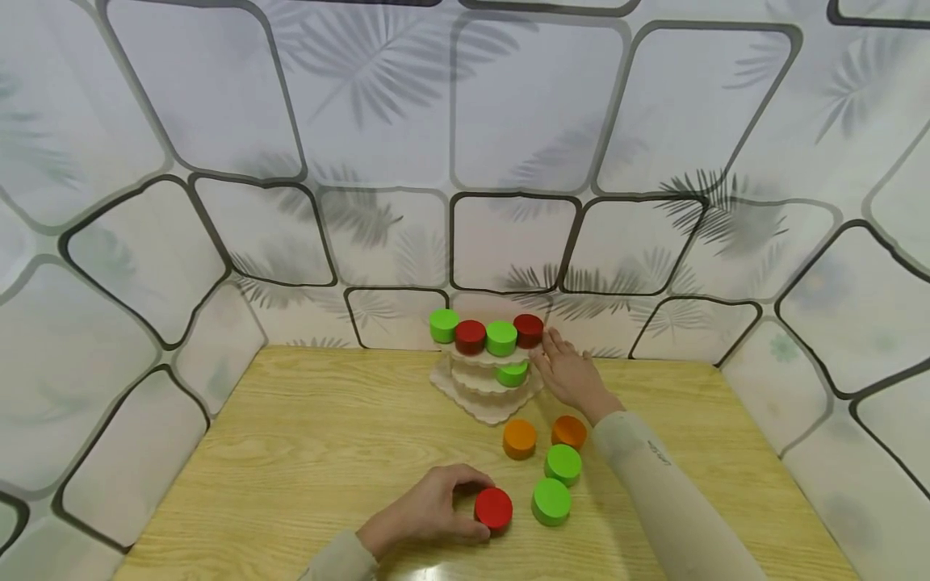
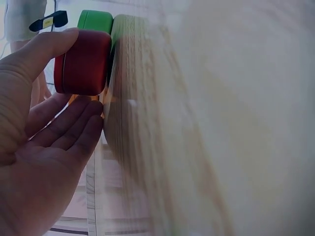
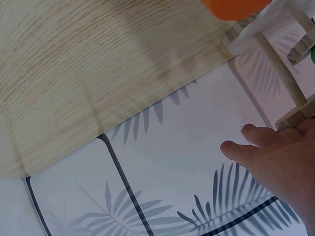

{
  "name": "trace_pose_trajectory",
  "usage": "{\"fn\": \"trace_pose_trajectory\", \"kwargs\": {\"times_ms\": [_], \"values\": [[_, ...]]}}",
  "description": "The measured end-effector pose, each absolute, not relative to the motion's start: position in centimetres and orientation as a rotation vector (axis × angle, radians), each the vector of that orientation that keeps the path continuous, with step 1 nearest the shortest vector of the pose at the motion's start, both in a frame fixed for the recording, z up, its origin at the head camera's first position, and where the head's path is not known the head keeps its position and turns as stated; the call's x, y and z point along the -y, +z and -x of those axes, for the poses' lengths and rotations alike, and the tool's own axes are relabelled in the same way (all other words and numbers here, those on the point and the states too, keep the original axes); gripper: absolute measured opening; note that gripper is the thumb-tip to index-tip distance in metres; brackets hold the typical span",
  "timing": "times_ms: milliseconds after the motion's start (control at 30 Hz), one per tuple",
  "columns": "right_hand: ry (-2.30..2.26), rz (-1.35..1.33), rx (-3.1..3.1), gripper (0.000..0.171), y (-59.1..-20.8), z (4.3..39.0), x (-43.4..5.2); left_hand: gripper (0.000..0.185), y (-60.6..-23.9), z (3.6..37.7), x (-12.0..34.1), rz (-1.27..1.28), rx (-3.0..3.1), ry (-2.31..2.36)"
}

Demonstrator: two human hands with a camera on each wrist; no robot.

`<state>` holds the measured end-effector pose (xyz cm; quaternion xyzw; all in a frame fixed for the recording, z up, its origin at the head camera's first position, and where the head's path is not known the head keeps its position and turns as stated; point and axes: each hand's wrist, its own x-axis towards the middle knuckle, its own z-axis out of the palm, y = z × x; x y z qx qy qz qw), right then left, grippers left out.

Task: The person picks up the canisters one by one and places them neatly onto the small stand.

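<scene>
At the front of the table my left hand (image 1: 439, 504) pinches a short red cylinder (image 1: 494, 510) between thumb and fingers. The left wrist view shows a thin seam round this red cylinder (image 2: 84, 63) near one end. My right hand (image 1: 570, 375) is at the right end of a tiered wooden stand (image 1: 465, 386), fingers extended beside a dark red cylinder (image 1: 529, 330). That stand's top tier also carries a light green cylinder (image 1: 501, 338), a red one and another green one. A green cylinder (image 1: 512, 373) sits on a lower tier.
Two orange cylinders (image 1: 519, 438) stand on the wooden table (image 1: 312, 436) in front of the stand. Two green cylinders (image 1: 551, 501) are close to the right of the held red one. A patterned wall covering (image 1: 392, 319) rises right behind the stand.
</scene>
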<state>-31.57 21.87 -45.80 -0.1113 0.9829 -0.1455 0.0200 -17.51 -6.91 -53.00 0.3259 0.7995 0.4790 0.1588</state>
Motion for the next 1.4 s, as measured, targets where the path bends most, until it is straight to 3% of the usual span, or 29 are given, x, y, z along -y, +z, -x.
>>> {"fn": "trace_pose_trajectory", "kwargs": {"times_ms": [400, 967, 1400], "values": [[-0.438, 0.341, -3.059, 0.072, -45.8, 31.4, -21.8, 0.054, -52.7, 18.1, 6.3, -0.815, -2.377, 1.512], [-0.457, 0.347, -3.074, 0.072, -45.8, 31.4, -21.8, 0.042, -50.8, 21.6, 4.5, -0.648, -2.605, 1.846], [-0.477, 0.348, -3.088, 0.072, -46.0, 31.6, -21.8, 0.045, -50.1, 23.9, 3.2, -0.539, -2.744, 1.838]]}}
